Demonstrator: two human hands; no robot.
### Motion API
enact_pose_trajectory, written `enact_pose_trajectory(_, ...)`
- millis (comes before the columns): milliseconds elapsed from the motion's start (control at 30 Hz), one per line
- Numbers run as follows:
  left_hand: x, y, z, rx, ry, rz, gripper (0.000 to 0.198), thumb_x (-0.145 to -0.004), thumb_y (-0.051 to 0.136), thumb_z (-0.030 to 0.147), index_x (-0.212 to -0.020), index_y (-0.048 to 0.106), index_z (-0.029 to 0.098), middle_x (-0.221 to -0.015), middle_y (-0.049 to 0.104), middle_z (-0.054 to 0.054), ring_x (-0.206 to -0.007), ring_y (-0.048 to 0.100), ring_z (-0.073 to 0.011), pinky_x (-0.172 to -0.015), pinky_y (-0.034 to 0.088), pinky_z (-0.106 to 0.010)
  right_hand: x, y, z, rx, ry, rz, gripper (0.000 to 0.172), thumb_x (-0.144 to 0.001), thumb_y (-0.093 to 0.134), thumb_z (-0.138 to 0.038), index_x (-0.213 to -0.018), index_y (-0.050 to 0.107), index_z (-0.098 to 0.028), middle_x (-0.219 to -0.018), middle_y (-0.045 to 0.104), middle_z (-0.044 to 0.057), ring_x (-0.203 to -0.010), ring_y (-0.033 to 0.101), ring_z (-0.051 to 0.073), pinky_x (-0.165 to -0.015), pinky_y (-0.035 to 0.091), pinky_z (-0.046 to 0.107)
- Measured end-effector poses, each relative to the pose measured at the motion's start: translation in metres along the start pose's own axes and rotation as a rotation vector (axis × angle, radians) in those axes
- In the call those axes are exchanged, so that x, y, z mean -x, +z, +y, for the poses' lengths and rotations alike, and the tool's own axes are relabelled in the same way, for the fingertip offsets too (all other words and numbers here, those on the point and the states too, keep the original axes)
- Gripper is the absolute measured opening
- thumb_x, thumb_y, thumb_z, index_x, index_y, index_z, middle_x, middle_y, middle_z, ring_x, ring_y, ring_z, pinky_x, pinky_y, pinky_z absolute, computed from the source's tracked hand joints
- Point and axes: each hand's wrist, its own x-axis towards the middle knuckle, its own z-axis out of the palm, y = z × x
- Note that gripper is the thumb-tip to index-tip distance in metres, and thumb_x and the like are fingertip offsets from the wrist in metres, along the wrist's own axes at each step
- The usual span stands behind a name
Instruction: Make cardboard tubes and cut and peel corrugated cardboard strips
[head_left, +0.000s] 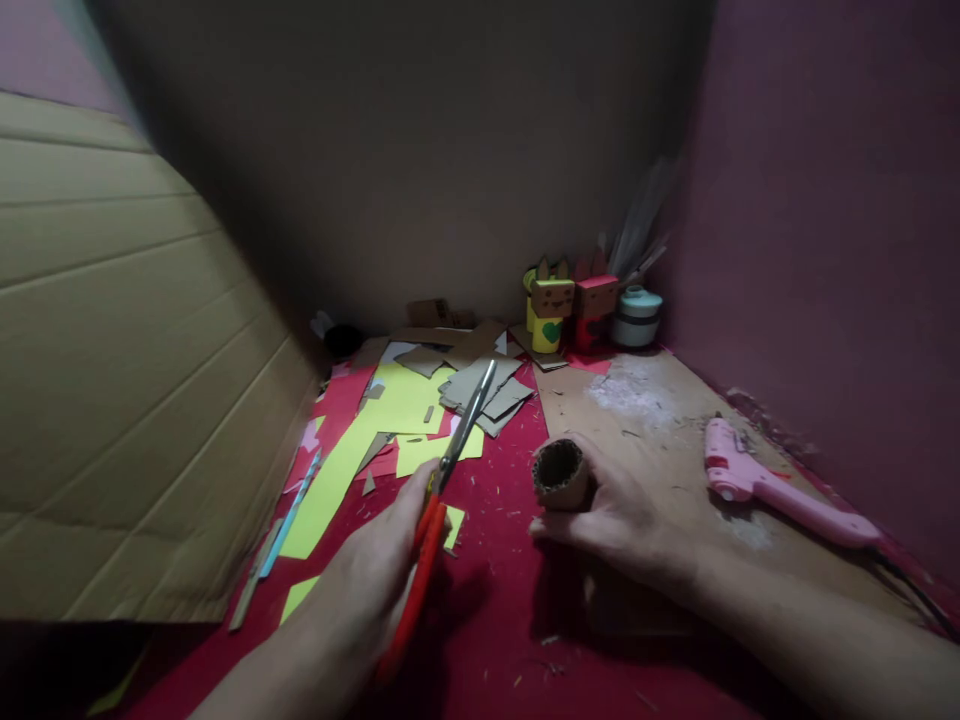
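My left hand (379, 565) is closed around the orange handles of a pair of scissors (448, 462), whose metal blades point up and away over the paper scraps. My right hand (619, 515) grips a short brown cardboard tube (559, 474), holding it on its side with the open end facing me. Both hands rest low over a red surface (495, 620). The scissor blades look shut or nearly so and are apart from the tube.
A large corrugated cardboard sheet (127, 380) leans at the left. Yellow paper pieces (390, 415) and grey card scraps (480, 385) lie ahead. A pink glue gun (780, 490) rests on a brown board (660, 410) at right. Small cardboard figures (570, 300) and a jar (637, 315) stand at the back.
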Motion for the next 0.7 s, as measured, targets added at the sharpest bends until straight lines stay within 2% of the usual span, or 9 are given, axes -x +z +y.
enact_pose_trajectory(133,-0.008,-0.007,0.015,0.057,0.071,-0.069,0.059,-0.084,0.044,0.035,-0.140,0.032,0.020,-0.101,0.066,-0.010,-0.088,0.063,-0.0242,-0.075,0.054,-0.035,0.000,0.003,-0.002,-0.070,0.032,-0.016,0.036,-0.067,0.075,-0.030,-0.085,0.045,-0.022,-0.068,0.050,-0.006,-0.055,0.047,0.009,-0.049,0.040,0.022)
enact_pose_trajectory(267,-0.005,-0.017,0.028,0.017,0.135,-0.093,0.054,-0.086,0.044,0.033,-0.138,0.036,0.024,-0.116,0.062,-0.008,-0.101,0.060,-0.0257,-0.083,0.052,-0.035,0.000,0.003,-0.007,-0.017,0.125,0.043,0.034,-0.068,0.073,-0.032,-0.082,0.043,-0.022,-0.061,0.049,-0.007,-0.045,0.046,0.008,-0.041,0.036,0.022)
enact_pose_trajectory(400,0.003,-0.023,0.019,-0.070,0.186,-0.149,0.048,-0.087,0.044,0.035,-0.135,0.042,0.029,-0.117,0.063,-0.006,-0.100,0.061,-0.0244,-0.084,0.052,-0.033,-0.001,0.001,-0.012,0.064,0.099,0.124,0.031,-0.064,0.072,-0.026,-0.077,0.044,-0.022,-0.061,0.051,-0.006,-0.050,0.049,0.010,-0.044,0.038,0.023)
enact_pose_trajectory(533,0.007,-0.024,0.006,-0.230,0.249,-0.112,0.047,-0.088,0.038,0.031,-0.133,0.047,0.023,-0.119,0.063,-0.010,-0.104,0.060,-0.0267,-0.089,0.050,-0.037,-0.002,-0.001,-0.009,0.094,0.045,0.115,0.026,-0.065,0.067,-0.022,-0.081,0.047,-0.021,-0.063,0.051,-0.005,-0.055,0.050,0.011,-0.048,0.040,0.023)
enact_pose_trajectory(700,0.013,-0.023,0.010,-0.480,0.347,-0.059,0.043,-0.085,0.040,0.024,-0.125,0.054,0.017,-0.110,0.067,-0.014,-0.095,0.064,-0.0279,-0.082,0.054,-0.040,-0.001,-0.001,-0.007,0.084,-0.044,0.095,0.020,-0.066,0.062,-0.016,-0.081,0.049,-0.019,-0.067,0.053,-0.004,-0.056,0.048,0.009,-0.049,0.040,0.021)
